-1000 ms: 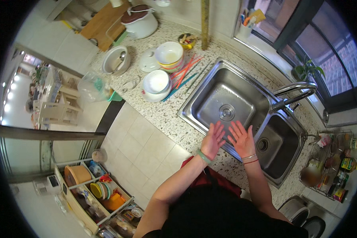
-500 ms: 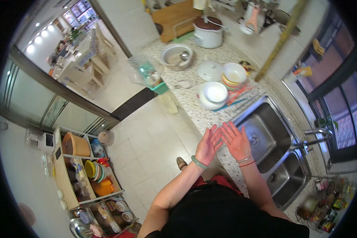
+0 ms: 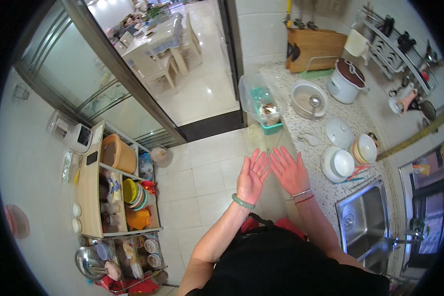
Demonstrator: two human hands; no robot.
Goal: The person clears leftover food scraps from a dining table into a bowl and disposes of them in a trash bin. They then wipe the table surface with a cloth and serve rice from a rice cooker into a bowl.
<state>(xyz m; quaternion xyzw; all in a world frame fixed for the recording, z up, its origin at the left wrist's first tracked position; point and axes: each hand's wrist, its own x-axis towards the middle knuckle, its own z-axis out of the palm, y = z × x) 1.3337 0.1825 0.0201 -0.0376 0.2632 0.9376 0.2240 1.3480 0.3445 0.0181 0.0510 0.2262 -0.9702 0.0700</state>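
Both hands are raised with fingers spread and nothing held: the left hand point(image 3: 252, 173) palm up, the right hand point(image 3: 289, 170) just beside it, seemingly apart. Nearest, to the right of the right fingers, sits a stack of white bowls point(image 3: 338, 164) on the speckled counter point(image 3: 320, 128); the right hand is closer. The sink point(image 3: 362, 222) is partly cut off.

bangle point(image 3: 243, 201): green | countertop point(image 3: 314, 129): speckled | bowls point(image 3: 341, 163): white | bin point(image 3: 272, 128): teal
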